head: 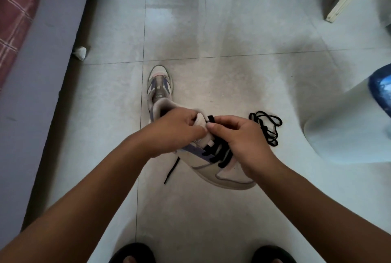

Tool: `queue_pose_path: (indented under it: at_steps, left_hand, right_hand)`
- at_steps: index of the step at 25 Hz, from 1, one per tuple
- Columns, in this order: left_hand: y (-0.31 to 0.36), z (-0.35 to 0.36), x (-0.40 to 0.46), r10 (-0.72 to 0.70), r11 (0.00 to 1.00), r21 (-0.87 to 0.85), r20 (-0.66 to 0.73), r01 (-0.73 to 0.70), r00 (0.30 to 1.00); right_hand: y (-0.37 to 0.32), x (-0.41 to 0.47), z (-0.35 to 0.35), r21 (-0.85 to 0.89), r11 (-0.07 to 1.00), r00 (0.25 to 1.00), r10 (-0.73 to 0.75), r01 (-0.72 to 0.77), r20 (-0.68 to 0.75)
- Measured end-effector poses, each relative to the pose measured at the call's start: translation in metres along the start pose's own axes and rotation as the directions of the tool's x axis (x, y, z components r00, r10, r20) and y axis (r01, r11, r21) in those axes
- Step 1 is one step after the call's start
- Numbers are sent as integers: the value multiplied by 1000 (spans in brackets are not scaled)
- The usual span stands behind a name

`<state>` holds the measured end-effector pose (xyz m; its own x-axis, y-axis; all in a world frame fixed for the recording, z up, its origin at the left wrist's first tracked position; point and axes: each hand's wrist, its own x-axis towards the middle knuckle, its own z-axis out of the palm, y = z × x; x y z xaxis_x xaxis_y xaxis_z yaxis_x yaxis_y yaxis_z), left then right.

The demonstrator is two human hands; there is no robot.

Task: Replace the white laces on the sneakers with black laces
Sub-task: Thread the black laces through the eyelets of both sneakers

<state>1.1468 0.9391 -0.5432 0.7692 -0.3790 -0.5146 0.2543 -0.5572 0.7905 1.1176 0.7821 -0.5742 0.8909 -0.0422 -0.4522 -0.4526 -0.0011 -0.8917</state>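
Here, the light, soft-walled sneaker (213,163), raised above the floor (211,40), is steadied at its collar by the left hand (175,129), while the limp black lace (220,152) is pinched near its stiff tip by the right hand (239,136).

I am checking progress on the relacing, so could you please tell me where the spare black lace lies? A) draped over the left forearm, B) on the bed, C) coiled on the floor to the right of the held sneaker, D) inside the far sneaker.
C: the spare black lace lies coiled on the floor tiles, right of the held sneaker.
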Motion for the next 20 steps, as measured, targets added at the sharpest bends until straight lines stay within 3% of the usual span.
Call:
queue_pose_path:
  at_steps: [5,11,14,20]
  left_hand:
    - [-6,6,1,-102,994,35,-10,103,995]
    - [-24,-5,2,-119,991,81,149,108,982]
    - [-47,-17,1,-183,980,118,219,160,958]
    - [-107,-32,7,-314,927,266,164,265,935]
  right_hand:
    - [11,12,-3,408,897,986,143,-168,91]
    - [6,43,-20,653,692,951,243,-308,191]
    - [-3,65,-40,719,635,952,279,-283,128]
    - [-1,106,-67,721,640,940,338,-266,47]
